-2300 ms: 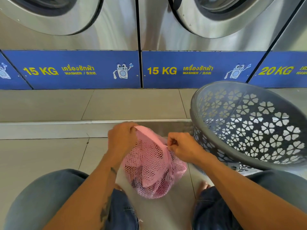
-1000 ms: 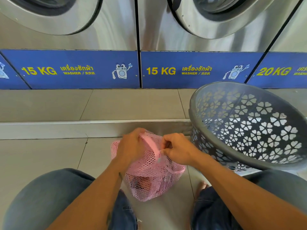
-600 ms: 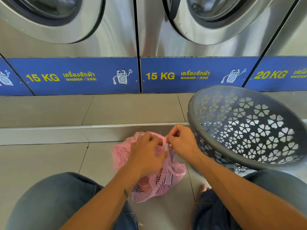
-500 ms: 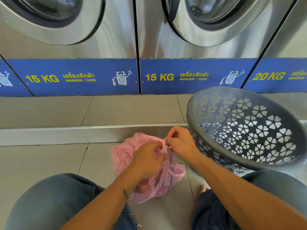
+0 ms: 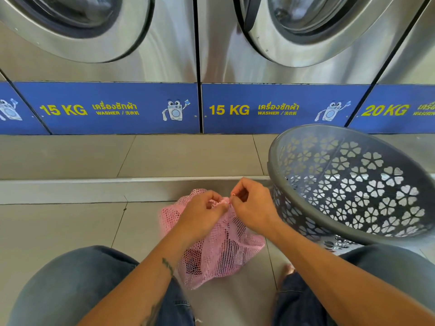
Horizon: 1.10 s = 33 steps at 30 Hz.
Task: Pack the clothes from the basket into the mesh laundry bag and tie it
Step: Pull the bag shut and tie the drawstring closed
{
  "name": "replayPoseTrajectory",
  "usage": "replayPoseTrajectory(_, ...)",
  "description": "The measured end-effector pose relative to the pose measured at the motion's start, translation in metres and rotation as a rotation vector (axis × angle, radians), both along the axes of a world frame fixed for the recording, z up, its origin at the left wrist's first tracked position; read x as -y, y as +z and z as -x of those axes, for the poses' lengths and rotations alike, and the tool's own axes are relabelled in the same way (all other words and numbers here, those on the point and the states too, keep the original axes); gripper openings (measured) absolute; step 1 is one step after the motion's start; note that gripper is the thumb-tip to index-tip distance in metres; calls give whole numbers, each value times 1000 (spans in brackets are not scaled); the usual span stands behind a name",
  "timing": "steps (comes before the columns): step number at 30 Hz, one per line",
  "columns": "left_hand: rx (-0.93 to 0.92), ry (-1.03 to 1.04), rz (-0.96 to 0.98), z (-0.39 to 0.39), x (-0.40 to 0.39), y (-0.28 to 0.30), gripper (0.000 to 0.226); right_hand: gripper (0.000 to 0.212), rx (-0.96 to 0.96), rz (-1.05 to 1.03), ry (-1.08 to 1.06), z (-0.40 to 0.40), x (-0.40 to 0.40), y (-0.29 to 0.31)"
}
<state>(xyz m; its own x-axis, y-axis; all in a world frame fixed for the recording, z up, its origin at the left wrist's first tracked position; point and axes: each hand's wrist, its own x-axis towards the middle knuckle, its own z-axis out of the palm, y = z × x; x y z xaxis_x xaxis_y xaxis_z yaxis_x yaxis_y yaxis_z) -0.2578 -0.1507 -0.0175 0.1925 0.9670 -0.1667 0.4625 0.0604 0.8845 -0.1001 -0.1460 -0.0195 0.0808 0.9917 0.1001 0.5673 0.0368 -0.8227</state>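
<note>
A pink mesh laundry bag (image 5: pixel 223 250) lies on the tiled floor between my knees, with dark clothes showing through the mesh. My left hand (image 5: pixel 200 215) grips the gathered top of the bag. My right hand (image 5: pixel 253 205) pinches the bag's pink closure right beside it, fingers curled. The two hands almost touch at the bag's mouth. The grey plastic basket (image 5: pixel 353 236) with flower-shaped holes sits tilted at the right; no clothes show inside it.
Steel washing machines with blue "15 KG" and "20 KG" panels (image 5: pixel 106 109) line the back. A raised tiled step (image 5: pixel 70 184) runs in front of them. My denim-clad knees (image 5: pixel 70 285) frame the bag on both sides.
The bag has been lowered and turned on the floor. My left hand shifted from the bag's left side to its gathered top, and both hands closed in on the bag's mouth.
</note>
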Motion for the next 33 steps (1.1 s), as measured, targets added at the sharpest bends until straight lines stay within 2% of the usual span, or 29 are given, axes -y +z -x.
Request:
replayPoseTrajectory(5, 97, 74, 62, -3, -1, 4, 14, 22, -130, 66, -35, -1, -7, 1)
replayPoseTrajectory(9, 167, 190, 128, -3, -7, 3, 14, 27, -248, 146, 26, -2, -6, 4)
replayPoseTrajectory(14, 216, 255, 209, -3, -10, 3, 15, 17, -262, 176, 103, -1, -3, 2)
replayPoseTrajectory(17, 187, 234, 177, -3, -7, 3, 19, 13, -250, 174, 147, -3, -2, 4)
replayPoseTrajectory(19, 192, 210, 167, -3, -6, 3, 19, 18, -231, 161, 164, -3, -1, 6)
replayPoseTrajectory(22, 320, 153, 211, -2, -5, 5, 17, 25, -138, 68, 141, -3, -3, 4)
replayPoseTrajectory(25, 464, 72, 305, -1, -5, 7, 17, 21, -55, -33, 129, -4, -2, 6)
replayPoseTrajectory(28, 493, 55, 349, 1, -6, 6, 36, 15, -95, 10, 162, -10, -3, 5)
replayPoseTrajectory(33, 490, 77, 341, 6, -10, 4, 39, 28, -280, 151, 198, -15, -3, 7)
